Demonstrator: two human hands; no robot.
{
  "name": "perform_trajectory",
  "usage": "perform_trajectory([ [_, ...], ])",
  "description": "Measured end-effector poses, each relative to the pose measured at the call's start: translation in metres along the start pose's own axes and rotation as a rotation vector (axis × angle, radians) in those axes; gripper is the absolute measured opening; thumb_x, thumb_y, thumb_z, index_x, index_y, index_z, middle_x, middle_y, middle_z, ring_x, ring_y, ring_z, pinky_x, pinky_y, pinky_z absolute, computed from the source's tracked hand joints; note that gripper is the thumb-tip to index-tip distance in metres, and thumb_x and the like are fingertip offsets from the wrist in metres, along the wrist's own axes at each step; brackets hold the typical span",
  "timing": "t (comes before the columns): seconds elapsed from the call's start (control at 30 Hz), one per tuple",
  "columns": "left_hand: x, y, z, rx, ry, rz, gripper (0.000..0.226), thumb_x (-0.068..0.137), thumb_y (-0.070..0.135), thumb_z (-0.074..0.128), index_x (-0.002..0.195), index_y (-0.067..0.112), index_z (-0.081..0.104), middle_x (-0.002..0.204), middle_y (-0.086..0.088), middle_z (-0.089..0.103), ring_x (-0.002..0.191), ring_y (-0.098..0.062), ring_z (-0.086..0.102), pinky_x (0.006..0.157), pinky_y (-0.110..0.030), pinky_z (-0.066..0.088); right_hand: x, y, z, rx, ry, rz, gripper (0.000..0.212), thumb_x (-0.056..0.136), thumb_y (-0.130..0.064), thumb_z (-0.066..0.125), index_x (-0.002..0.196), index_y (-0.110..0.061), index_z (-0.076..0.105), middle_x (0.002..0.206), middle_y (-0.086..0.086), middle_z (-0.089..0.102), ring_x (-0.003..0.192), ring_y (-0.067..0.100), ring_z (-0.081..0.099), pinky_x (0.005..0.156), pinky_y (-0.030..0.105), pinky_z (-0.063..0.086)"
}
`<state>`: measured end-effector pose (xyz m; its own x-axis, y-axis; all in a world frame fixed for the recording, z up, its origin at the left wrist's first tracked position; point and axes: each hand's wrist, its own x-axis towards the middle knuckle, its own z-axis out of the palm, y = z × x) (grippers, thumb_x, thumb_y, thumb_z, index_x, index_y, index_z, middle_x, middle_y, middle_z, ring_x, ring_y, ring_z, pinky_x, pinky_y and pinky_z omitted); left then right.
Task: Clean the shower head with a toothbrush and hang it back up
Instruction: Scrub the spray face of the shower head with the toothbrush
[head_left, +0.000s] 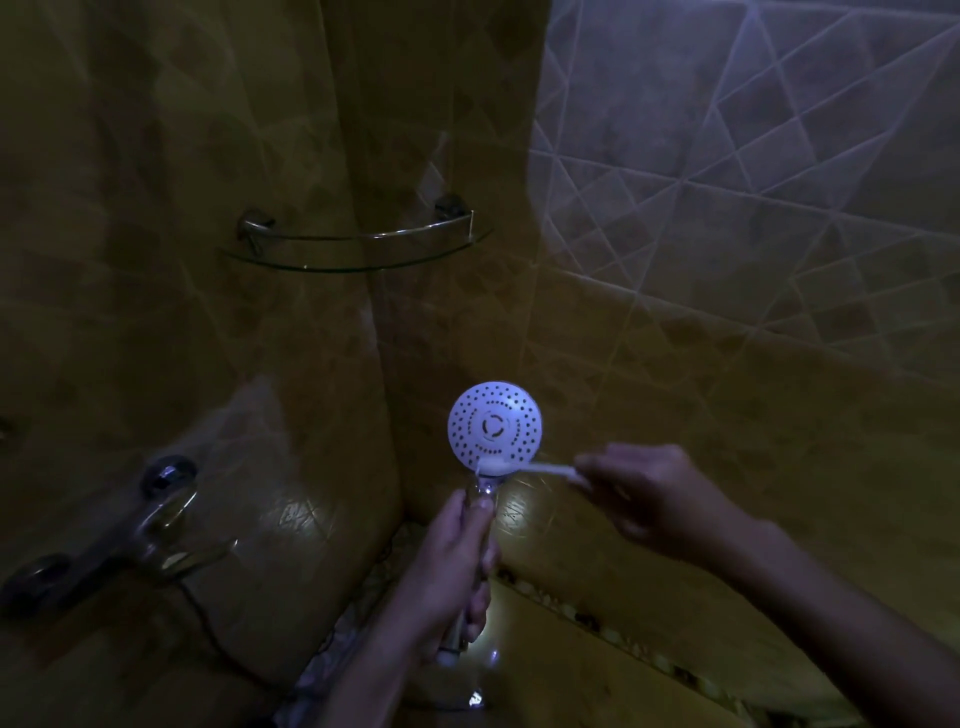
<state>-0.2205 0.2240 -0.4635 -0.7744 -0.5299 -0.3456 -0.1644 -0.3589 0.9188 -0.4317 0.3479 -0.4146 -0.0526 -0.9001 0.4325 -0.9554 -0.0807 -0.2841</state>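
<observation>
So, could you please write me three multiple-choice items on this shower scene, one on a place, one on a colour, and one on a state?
1. Where does the toothbrush head touch the shower head?
A. the lower edge of its face
B. the top rim
C. the back

2. What colour is the shower head's face?
A. black
B. white
C. red

3. What are the hands doing?
A. both are empty
B. both are on the tap
C. the left hand grips the shower handle and the right hand holds the toothbrush

Answers:
1 A, the bristles lie across the lower edge of the face, just above the handle.
2 B, the perforated disc shows white against the dim tiles.
3 C, the left fingers wrap the chrome handle while the right hand pinches the brush's handle; the tap at the lower left is untouched.
</observation>
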Motion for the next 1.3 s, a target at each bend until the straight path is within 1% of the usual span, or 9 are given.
perform_trajectory([
  [0.13, 0.000, 0.001, 0.001, 0.061, 0.053, 0.032, 0.030, 0.104, 0.048, 0.043, 0.091, 0.021, 0.044, 0.063, 0.004, 0.047, 0.033, -0.012, 0.034, 0.036, -0.016, 0.031, 0.015, 0.007, 0.002, -0.061, 0.202, 0.171, 0.015, 0.095, -0.022, 0.066, 0.098, -0.013, 0.077, 0.073, -0.003, 0.069, 0.057, 0.004, 0.058, 0.052, 0.029, 0.056],
  [0.27, 0.003, 0.001, -0.006, 0.117, 0.084, 0.067, 0.029, 0.104, 0.048, 0.041, 0.083, 0.030, 0.046, 0.063, 0.005, 0.048, 0.032, -0.011, 0.036, 0.035, -0.017, 0.030, 0.021, -0.003, 0.012, -0.064, 0.002, -0.030, 0.020, 0.100, -0.028, 0.059, 0.098, -0.015, 0.075, 0.070, -0.006, 0.063, 0.052, 0.005, 0.055, 0.047, 0.021, 0.049],
  [0.4, 0.008, -0.001, -0.016, 0.160, 0.117, 0.091, 0.028, 0.103, 0.050, 0.040, 0.084, 0.030, 0.046, 0.065, 0.004, 0.047, 0.032, -0.010, 0.036, 0.034, -0.017, 0.032, 0.039, 0.005, 0.008, -0.074, 0.233, 0.152, 0.015, 0.095, -0.022, 0.065, 0.095, -0.013, 0.077, 0.070, -0.004, 0.067, 0.055, 0.005, 0.057, 0.051, 0.027, 0.054],
  [0.53, 0.013, -0.002, -0.025, 0.204, 0.145, 0.112, 0.027, 0.102, 0.052, 0.040, 0.083, 0.034, 0.048, 0.065, 0.003, 0.049, 0.032, -0.011, 0.039, 0.033, -0.017, 0.033, 0.047, -0.009, 0.023, -0.063, 0.003, -0.020, 0.029, 0.102, -0.033, 0.053, 0.097, -0.015, 0.075, 0.069, -0.006, 0.062, 0.052, 0.007, 0.055, 0.046, 0.027, 0.050],
  [0.67, 0.019, -0.002, -0.036, 0.222, 0.174, 0.110, 0.030, 0.101, 0.054, 0.040, 0.086, 0.029, 0.046, 0.063, 0.008, 0.050, 0.031, -0.012, 0.040, 0.034, -0.018, 0.035, 0.068, -0.002, 0.027, -0.066, 0.198, 0.097, 0.022, 0.097, -0.027, 0.061, 0.093, -0.012, 0.077, 0.069, -0.001, 0.066, 0.053, 0.011, 0.059, 0.049, 0.030, 0.053],
  [0.8, 0.024, 0.001, -0.050, 0.247, 0.208, 0.118, 0.028, 0.102, 0.053, 0.039, 0.086, 0.030, 0.046, 0.064, -0.003, 0.048, 0.030, -0.016, 0.039, 0.035, -0.019, 0.035, 0.083, -0.014, 0.042, -0.099, -0.067, -0.046, 0.023, 0.100, -0.031, 0.060, 0.095, -0.016, 0.076, 0.070, -0.002, 0.065, 0.053, 0.015, 0.060, 0.047, 0.033, 0.051],
  [0.93, 0.028, 0.009, -0.064, 0.254, 0.250, 0.137, 0.029, 0.102, 0.052, 0.039, 0.085, 0.030, 0.046, 0.066, -0.005, 0.047, 0.030, -0.017, 0.039, 0.035, -0.019, 0.035, 0.140, -0.011, 0.034, -0.148, 0.038, 0.227, 0.027, 0.098, -0.033, 0.056, 0.082, -0.016, 0.070, 0.066, -0.002, 0.065, 0.057, 0.017, 0.063, 0.053, 0.037, 0.055],
  [1.1, 0.030, 0.024, -0.078, 0.089, 0.229, 0.112, 0.031, 0.101, 0.055, 0.041, 0.085, 0.029, 0.048, 0.066, 0.002, 0.049, 0.031, -0.013, 0.037, 0.034, -0.017, 0.031, 0.235, -0.007, 0.019, 0.161, -0.016, 0.454, 0.022, 0.103, -0.032, 0.051, 0.083, -0.034, 0.061, 0.078, -0.005, 0.068, 0.058, 0.004, 0.061, 0.045, 0.009, 0.043],
  [1.3, 0.041, 0.042, -0.092, 0.040, 0.247, 0.130, 0.031, 0.099, 0.058, 0.043, 0.088, 0.030, 0.050, 0.066, 0.003, 0.050, 0.032, -0.013, 0.037, 0.036, -0.018, 0.032, 0.344, -0.001, 0.003, 0.021, 0.005, 0.367, 0.026, 0.102, -0.025, 0.055, 0.115, -0.013, 0.074, 0.107, 0.011, 0.075, 0.094, 0.025, 0.068, 0.077, 0.035, 0.052],
])
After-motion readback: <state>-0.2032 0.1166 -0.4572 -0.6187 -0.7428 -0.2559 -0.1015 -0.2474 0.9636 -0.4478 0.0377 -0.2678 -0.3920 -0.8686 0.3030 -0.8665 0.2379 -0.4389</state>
